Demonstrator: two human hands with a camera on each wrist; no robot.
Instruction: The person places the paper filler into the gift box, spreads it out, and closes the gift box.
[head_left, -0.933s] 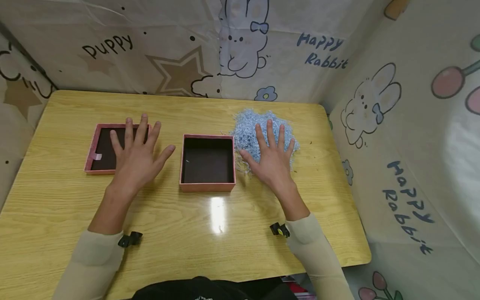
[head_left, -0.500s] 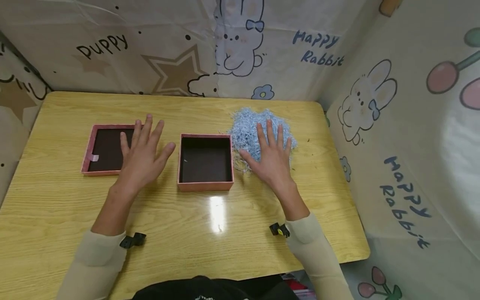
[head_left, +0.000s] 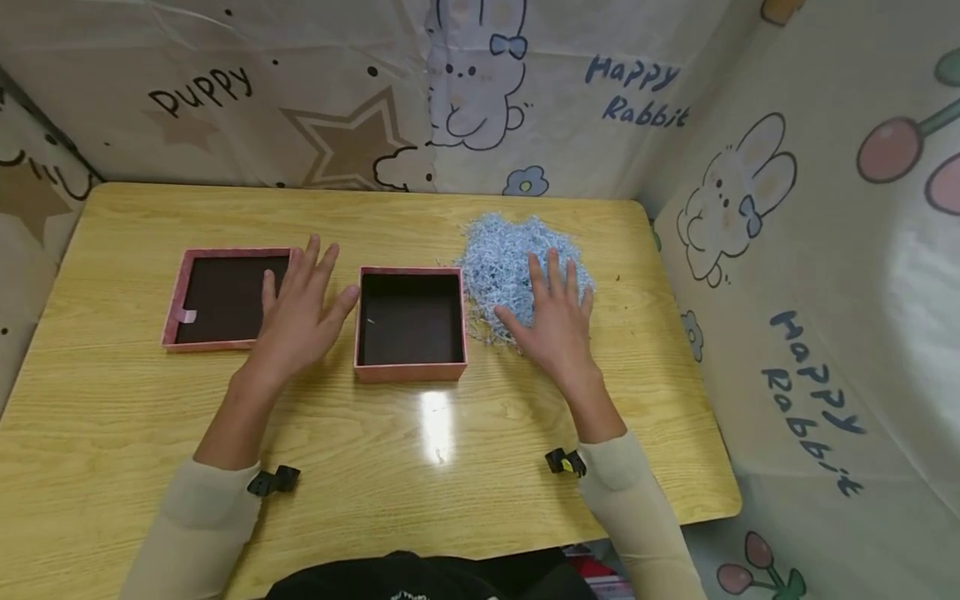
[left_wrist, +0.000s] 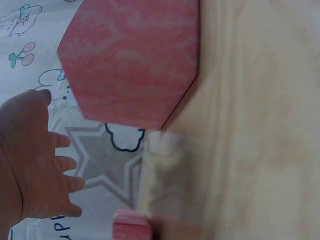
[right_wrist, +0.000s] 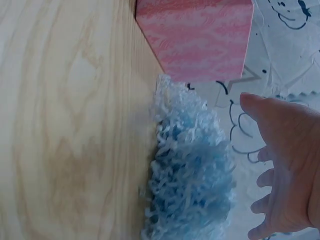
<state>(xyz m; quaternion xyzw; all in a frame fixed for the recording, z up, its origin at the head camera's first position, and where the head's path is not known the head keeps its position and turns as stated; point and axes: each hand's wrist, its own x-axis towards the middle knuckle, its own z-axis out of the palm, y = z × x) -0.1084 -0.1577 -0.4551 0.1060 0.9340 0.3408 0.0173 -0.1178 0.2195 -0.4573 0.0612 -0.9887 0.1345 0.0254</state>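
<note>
Nothing is gripped by the left hand (head_left: 300, 321): its fingers are held straight and spread, raised to the left of the box (head_left: 410, 375), above the nearer side of the lid (head_left: 225, 300). By the right hand (head_left: 558, 333), too, nothing is grasped; it is poised, fingers fanned, to the right of the box, above the near part of the shreds (head_left: 498, 258). These are heaped just right of the box, loose strands straying close to its wall.

The shreds should prove very light, soft and springy, best gathered by handfuls from the sides, though strands may be shed. The box and lid are judged light and fairly stiff, probably card; the box could be held by opposite walls, the lid by its rim.

The box is squarish and deep, its pink outside marbled, its inside dark and matt. The lid is shallow, likewise pink-rimmed, with a pale tab at its left edge. Beneath the box, pale wood grain is shown by the table (head_left: 450, 517).
</note>
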